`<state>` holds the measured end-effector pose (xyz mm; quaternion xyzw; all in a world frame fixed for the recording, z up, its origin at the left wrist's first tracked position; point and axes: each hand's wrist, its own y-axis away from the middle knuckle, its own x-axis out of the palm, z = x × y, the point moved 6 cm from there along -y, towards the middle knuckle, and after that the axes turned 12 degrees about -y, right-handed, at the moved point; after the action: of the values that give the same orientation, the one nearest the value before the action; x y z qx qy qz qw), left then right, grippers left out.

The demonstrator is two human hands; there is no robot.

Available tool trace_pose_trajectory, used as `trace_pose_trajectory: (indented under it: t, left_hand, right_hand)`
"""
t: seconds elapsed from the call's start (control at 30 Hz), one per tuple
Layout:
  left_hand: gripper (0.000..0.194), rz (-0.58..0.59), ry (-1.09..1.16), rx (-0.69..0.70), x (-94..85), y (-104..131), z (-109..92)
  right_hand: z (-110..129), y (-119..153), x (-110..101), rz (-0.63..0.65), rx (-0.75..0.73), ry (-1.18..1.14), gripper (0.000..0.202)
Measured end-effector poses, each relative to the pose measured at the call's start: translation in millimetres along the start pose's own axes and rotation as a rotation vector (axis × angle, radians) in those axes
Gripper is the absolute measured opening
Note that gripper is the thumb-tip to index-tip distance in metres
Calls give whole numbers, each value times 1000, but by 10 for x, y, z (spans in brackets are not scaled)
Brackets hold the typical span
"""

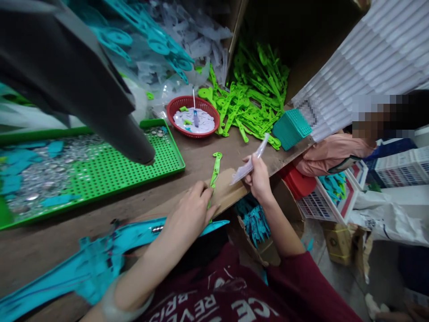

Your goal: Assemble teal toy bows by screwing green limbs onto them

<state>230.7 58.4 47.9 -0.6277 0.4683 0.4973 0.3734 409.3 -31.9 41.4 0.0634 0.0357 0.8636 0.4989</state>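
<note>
- Two parts are engaged by the hands: a green strip [216,167] and a clear plastic piece [246,170].
- The green strip is located near the front edge of the bench [199,158], its hooked end directed toward the back edge; a cardboard sheet [231,190] is set beside it at the front edge.
- Left hand [191,203]: thumb and fingers are bent over the strip's lower end; whether it is pinched or merely pressed down cannot be told.
- Right hand [260,179]: the clear piece is pinched near its middle, above the front edge.
- Handling: both parts are judged light and fairly stiff; the strip may flex at its thin middle, and the clear piece may be slippery. Each is best gripped by its long sides.
- Obstruction: a turquoise assembly [134,237] is laid along the front edge, partly beneath the left forearm.
- Obstruction: a dark tool [100,89], cut off by the view, is suspended over the green tray [169,152].
- Toward the back edge, a red basket [187,133] and a green pile [250,98] are placed.
- At the right front corner, a teal stack [291,129] is stood.
</note>
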Motion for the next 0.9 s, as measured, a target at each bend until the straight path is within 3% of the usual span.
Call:
trace_pose_trajectory:
  t: [0.1, 0.23, 0.37, 0.53, 0.77, 0.9]
  left_hand:
    - [48, 29, 99, 27, -31, 72, 31]
    - [84, -73, 140, 148, -64, 359, 92]
    - [67, -158, 101, 190, -19, 625, 157]
    - [64, -171, 125, 178, 21, 687, 189]
    - [44, -260, 68, 248, 2, 721, 177]
    - [42, -284, 41, 268, 3, 733, 161]
  right_hand:
    - [-65, 160, -130, 54, 123, -10, 52]
    - [-83, 360, -174, 140, 276, -91, 54]
    - [-198, 531, 91, 327, 428, -162, 50]
    - [-340, 542, 444, 520, 486, -101, 53]
    - [-309, 473, 510, 521, 451, 40, 44]
    - [-279, 465, 537, 521, 401, 151, 43]
